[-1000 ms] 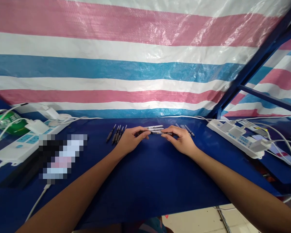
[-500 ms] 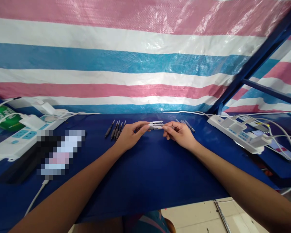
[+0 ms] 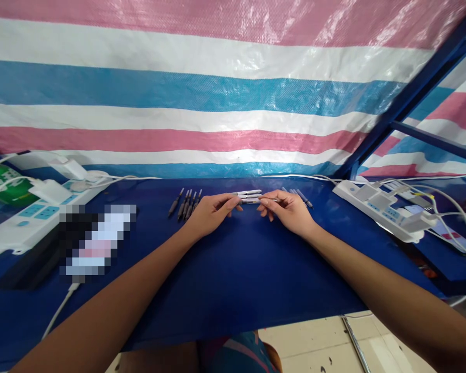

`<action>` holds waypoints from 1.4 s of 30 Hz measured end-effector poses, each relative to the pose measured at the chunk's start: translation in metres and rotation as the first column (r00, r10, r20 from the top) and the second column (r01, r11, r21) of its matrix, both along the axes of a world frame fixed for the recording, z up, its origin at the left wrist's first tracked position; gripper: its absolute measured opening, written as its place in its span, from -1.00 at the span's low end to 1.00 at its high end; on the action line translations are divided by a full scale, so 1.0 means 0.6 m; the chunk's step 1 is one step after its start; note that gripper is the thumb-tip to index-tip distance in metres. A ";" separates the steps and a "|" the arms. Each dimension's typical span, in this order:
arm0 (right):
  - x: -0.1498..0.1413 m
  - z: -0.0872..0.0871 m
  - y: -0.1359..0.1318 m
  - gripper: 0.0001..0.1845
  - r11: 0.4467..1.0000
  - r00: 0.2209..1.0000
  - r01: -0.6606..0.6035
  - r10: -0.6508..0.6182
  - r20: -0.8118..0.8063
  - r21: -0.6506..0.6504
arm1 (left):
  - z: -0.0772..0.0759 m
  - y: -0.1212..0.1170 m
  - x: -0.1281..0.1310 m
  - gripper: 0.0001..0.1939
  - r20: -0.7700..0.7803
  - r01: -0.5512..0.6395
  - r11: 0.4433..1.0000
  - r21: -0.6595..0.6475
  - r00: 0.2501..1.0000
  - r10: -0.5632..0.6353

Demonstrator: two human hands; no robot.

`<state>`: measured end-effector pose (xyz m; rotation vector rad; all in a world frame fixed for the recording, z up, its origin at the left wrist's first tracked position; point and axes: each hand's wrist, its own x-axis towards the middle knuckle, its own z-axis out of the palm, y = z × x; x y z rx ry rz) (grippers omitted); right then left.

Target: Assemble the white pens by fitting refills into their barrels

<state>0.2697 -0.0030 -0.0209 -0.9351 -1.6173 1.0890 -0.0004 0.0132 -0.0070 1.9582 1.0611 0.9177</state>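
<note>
while both bare hands are facing each other at the centre of the view, the left hand [image 3: 213, 213] is pinching the left end of a slim pen [image 3: 250, 201], thumb and fingertips pressing together around it. the right hand [image 3: 289, 211] is pinching a slender piece [image 3: 272, 199] near the pen's right end; fingers are covering much of that piece, so whether it is touching the pen cannot be told. just beyond, at twelve o'clock, white pens [image 3: 252, 192] are lying side by side, running from nine to three. at nine, just beside the left hand, dark-gripped pens [image 3: 174, 206] are lying in a slanted row; at three, partly behind the right hand, slender tubes [image 3: 303, 197] are resting on the blue table [image 3: 248, 274]. farther out at nine, a white power strip [image 3: 8, 233] is carrying plugs, with a green can [image 3: 13, 191] showing beyond. between eight and nine, a pixelated bright rectangle [image 3: 99, 241] is lying. far out at three, a second strip [image 3: 373, 217] is holding plugs and cables. at twelve, a striped sheet [image 3: 217, 88] is hanging behind everything.
</note>
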 end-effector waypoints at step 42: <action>0.005 -0.003 0.004 -0.69 0.987 0.986 0.047 -0.071 0.152 0.156 | -0.022 -0.001 0.001 -0.62 0.157 -0.011 1.000 0.029 0.988 0.007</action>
